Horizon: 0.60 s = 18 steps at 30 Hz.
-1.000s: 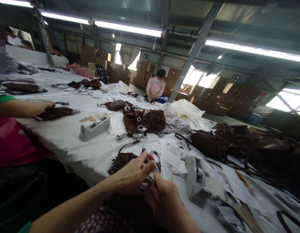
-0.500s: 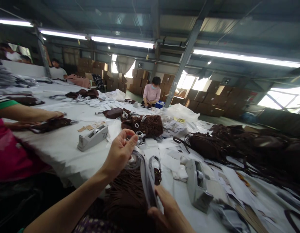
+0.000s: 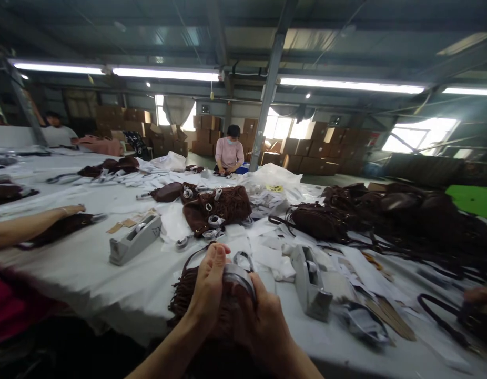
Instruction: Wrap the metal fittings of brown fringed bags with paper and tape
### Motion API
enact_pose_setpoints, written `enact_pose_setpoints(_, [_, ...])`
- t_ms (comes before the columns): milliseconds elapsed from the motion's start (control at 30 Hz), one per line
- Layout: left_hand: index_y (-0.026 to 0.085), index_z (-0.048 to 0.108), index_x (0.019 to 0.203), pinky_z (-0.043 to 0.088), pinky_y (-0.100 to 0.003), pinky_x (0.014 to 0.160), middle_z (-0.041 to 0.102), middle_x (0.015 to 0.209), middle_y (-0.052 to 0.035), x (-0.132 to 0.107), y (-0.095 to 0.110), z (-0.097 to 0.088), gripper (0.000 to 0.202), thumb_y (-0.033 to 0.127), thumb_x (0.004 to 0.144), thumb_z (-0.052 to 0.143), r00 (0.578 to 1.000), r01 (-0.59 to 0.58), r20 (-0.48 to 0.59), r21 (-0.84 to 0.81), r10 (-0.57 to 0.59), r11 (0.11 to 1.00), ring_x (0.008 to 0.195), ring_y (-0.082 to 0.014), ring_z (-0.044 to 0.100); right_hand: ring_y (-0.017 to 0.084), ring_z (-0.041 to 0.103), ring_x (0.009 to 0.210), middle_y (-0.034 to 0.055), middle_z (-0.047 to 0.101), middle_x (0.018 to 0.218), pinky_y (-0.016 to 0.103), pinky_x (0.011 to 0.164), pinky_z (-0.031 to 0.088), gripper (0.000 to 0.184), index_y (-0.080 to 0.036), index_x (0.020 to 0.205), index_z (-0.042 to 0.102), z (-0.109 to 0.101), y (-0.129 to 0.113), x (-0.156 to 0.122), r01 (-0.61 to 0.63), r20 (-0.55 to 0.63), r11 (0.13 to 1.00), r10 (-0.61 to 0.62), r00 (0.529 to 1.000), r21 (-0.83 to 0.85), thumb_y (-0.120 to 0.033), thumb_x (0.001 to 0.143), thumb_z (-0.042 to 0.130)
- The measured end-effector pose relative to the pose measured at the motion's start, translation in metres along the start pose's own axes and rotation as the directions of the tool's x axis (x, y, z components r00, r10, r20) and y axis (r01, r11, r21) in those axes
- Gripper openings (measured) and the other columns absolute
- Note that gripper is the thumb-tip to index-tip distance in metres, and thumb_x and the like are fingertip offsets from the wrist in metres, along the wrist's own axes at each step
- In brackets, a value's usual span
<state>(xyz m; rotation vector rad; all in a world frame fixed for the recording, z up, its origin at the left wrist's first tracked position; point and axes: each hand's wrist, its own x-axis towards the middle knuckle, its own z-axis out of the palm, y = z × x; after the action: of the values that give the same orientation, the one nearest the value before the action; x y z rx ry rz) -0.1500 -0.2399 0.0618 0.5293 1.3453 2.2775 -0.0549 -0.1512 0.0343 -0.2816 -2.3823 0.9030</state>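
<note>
A strap in pale grey, see-through wrapping (image 3: 240, 272) curves between my two hands over a dark brown fringed bag (image 3: 182, 289). My left hand (image 3: 209, 281) is closed on the strap's left side, thumb up. On the other side my right hand (image 3: 265, 310) curls round the strap, its fingertips partly hidden. The bag lies at the table's near edge, largely covered by my hands and forearms. Just beyond, another wrapped loop (image 3: 243, 259) sticks up. Farther back lies a second brown fringed bag (image 3: 230, 205) with wrapped rings and straps.
Grey tape dispensers stand to the left (image 3: 135, 239) and right (image 3: 312, 284). A pile of brown bags (image 3: 393, 221) fills the right side. A co-worker's arm (image 3: 34, 226) reaches in at left, and another person's hand (image 3: 480, 296) shows at the right edge. Someone works across the table (image 3: 229, 152).
The strap, stretched in a long band between my hands before, is now a short curve. My hands have come closer together, the left one lower. The view has turned right.
</note>
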Motion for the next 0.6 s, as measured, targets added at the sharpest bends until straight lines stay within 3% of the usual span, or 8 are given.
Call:
enact_pose_setpoints(100, [0.019,0.056,0.096,0.035,-0.018,0.047,0.052,0.058,0.0038,0.003,0.004,-0.011,0.042,0.058,0.081,0.053,0.936,-0.078,0.346,0.386,-0.066,0.919,0.050,-0.0105,0.047,0.015,0.056,0.049,0.0022,0.063,0.062,0.023,0.047,0.033,0.023,-0.019,0.082,0.056,-0.019,0.005,0.006,0.122,0.157,0.968,-0.089,0.984,-0.219,-0.033,0.092,0.041])
enact_pose_setpoints(167, [0.018,0.058,0.093,0.031,-0.018,0.045,0.054,0.056,0.0030,0.004,0.015,-0.010,0.037,0.052,0.079,0.061,0.894,-0.166,0.442,0.476,-0.072,0.864,0.049,-0.0099,0.046,0.015,0.057,0.051,0.0028,0.064,0.065,0.023,0.049,0.034,0.021,-0.019,0.084,0.059,-0.028,0.002,0.013,0.197,0.194,0.954,-0.155,0.969,-0.224,-0.031,0.091,0.043])
enact_pose_setpoints(233, [0.019,0.056,0.087,0.027,-0.016,0.040,0.049,0.052,0.0054,0.004,0.027,-0.001,0.034,0.051,0.079,0.060,0.926,-0.163,0.377,0.385,0.006,0.909,0.042,-0.0074,0.040,0.015,0.056,0.054,0.0016,0.064,0.066,0.023,0.051,0.036,0.020,-0.019,0.089,0.060,-0.033,-0.006,0.022,0.184,0.174,0.971,-0.157,0.972,-0.152,-0.036,0.088,0.050])
enact_pose_setpoints(333, [0.021,0.050,0.081,0.029,-0.015,0.036,0.040,0.051,0.0085,0.003,0.035,0.015,0.038,0.057,0.077,0.060,0.993,-0.098,0.065,0.070,0.094,0.993,0.037,-0.0054,0.034,0.014,0.054,0.055,-0.0001,0.063,0.065,0.022,0.051,0.037,0.027,-0.018,0.090,0.058,-0.030,-0.017,0.027,0.118,0.127,0.993,-0.118,0.985,0.009,-0.044,0.083,0.058])
enact_pose_setpoints(433, [0.021,0.049,0.083,0.033,-0.015,0.038,0.042,0.053,0.0086,0.006,0.027,0.020,0.043,0.061,0.075,0.060,0.989,-0.072,-0.137,-0.098,0.059,0.993,0.038,-0.0057,0.038,0.014,0.055,0.056,0.0013,0.063,0.067,0.022,0.052,0.039,0.027,-0.017,0.091,0.056,-0.021,-0.016,0.022,0.056,0.068,0.993,-0.063,0.996,0.109,-0.042,0.090,0.046])
enact_pose_setpoints(467, [0.021,0.049,0.085,0.033,-0.015,0.039,0.042,0.052,0.0084,0.007,0.022,0.017,0.044,0.063,0.076,0.058,0.994,-0.052,-0.102,-0.085,0.044,0.995,0.038,-0.0060,0.038,0.014,0.056,0.056,0.0021,0.064,0.068,0.022,0.052,0.039,0.027,-0.017,0.091,0.056,-0.019,-0.012,0.020,0.026,0.065,0.996,-0.031,0.997,0.087,-0.040,0.092,0.042])
enact_pose_setpoints(533, [0.020,0.051,0.088,0.033,-0.017,0.039,0.045,0.050,0.0073,0.012,0.015,0.008,0.048,0.067,0.078,0.050,0.993,-0.004,0.118,0.059,-0.003,0.998,0.039,-0.0077,0.041,0.015,0.057,0.055,0.0033,0.064,0.066,0.023,0.051,0.037,0.025,-0.017,0.089,0.056,-0.020,-0.003,0.016,-0.010,0.112,0.999,0.014,0.994,-0.040,-0.035,0.093,0.040])
enact_pose_setpoints(600, [0.018,0.055,0.091,0.032,-0.017,0.040,0.050,0.051,0.0048,0.015,0.016,0.001,0.049,0.065,0.078,0.052,0.928,-0.029,0.362,0.297,-0.085,0.954,0.042,-0.0092,0.044,0.017,0.057,0.053,0.0036,0.064,0.063,0.024,0.049,0.033,0.019,-0.017,0.090,0.058,-0.026,0.002,0.015,0.032,0.179,0.984,0.000,0.984,-0.176,-0.030,0.090,0.044])
